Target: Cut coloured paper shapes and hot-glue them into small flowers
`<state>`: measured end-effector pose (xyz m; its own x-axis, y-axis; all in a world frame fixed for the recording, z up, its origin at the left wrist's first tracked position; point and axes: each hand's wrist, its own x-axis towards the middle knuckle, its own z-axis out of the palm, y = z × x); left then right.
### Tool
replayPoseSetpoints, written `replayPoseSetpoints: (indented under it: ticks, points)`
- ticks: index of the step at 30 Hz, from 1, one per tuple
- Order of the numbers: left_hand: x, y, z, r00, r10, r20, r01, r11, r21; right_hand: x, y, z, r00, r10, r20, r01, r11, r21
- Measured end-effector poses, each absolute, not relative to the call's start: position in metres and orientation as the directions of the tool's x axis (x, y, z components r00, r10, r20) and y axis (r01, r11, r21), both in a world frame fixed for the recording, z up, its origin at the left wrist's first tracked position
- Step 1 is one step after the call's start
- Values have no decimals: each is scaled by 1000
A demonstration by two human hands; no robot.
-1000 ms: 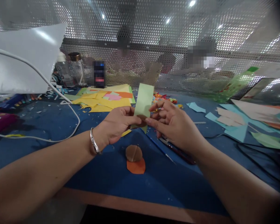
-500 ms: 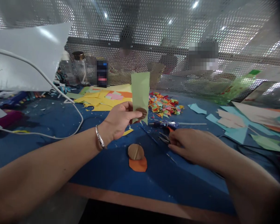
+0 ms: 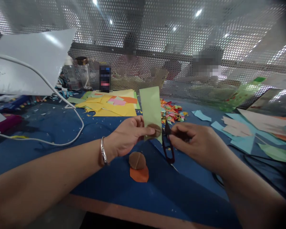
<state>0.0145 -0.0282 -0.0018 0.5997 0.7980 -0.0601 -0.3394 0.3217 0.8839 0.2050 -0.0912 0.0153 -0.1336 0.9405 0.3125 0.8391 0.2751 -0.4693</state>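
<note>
we have the left hand [image 3: 127,135] pinched on a pale green strip [image 3: 150,106], its thumb lying across the front and the other fingers mostly hidden behind. the strip stands nearly upright, rising well above the thumb. under the thumb tip, against the lower part of the strip, we see a brown disc [image 3: 158,131]; whether it is stuck down or only pressed there, we cannot tell.

our right hand [image 3: 202,143] is curled around a dark tool that looks like scissors [image 3: 168,152], gripped between thumb and fingers, with the handle loop hanging below them. the tool is just beside the strip's right edge, to the left of those fingertips; we cannot make out how its blades stand.

as we judge it, one pairing is already made: below the left fingers, on our side, a second brown disc [image 3: 137,160] overlaps an orange piece [image 3: 139,175] with a rounded outline. on the green, shaping looks undone: the long sides run straight past the disc, and we see no cut following its rim.

beyond the right fingertips lies a heap of coloured scraps [image 3: 173,112]; beyond the left fingers, yellow sheets [image 3: 119,110].
</note>
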Motion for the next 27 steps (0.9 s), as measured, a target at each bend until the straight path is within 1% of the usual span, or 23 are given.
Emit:
replayPoseSetpoints:
  ticks: [3, 7, 9, 12, 13, 15, 19, 22, 24, 27]
  points:
    - [18, -33, -3, 641, 767, -23, -380, 344, 859, 199, -92, 16, -125, 927, 352, 801, 304, -516]
    - [19, -34, -1, 613, 790, -4, -427, 336, 839, 193, -91, 15, -110, 941, 320, 672, 307, -673]
    - [18, -34, 2, 605, 796, 9, -441, 325, 837, 190, -90, 13, -102, 953, 284, 544, 292, -787]
    - [17, -35, 5, 599, 799, 43, -465, 304, 832, 184, -90, 7, -98, 977, 190, 261, 210, -942]
    - [18, -36, 5, 594, 803, 51, -474, 298, 829, 181, -90, 6, -94, 984, 149, 187, 164, -968]
    - [19, -37, 4, 580, 812, 62, -491, 287, 822, 176, -91, 3, -53, 995, 86, 109, 91, -990]
    - [22, -37, 1, 529, 844, 82, -527, 252, 812, 169, -94, 0, 74, 997, 26, 23, 24, -999]
    - [22, -35, 0, 476, 877, 70, -544, 231, 807, 166, -94, -2, 121, 992, 32, -38, 37, -999]
    - [21, -34, 1, 463, 885, 56, -546, 234, 805, 166, -93, -4, 131, 988, 81, 17, 80, -997]
    - [20, -34, 1, 481, 875, 53, -519, 235, 822, 169, -90, -7, 128, 975, 182, 213, 152, -965]
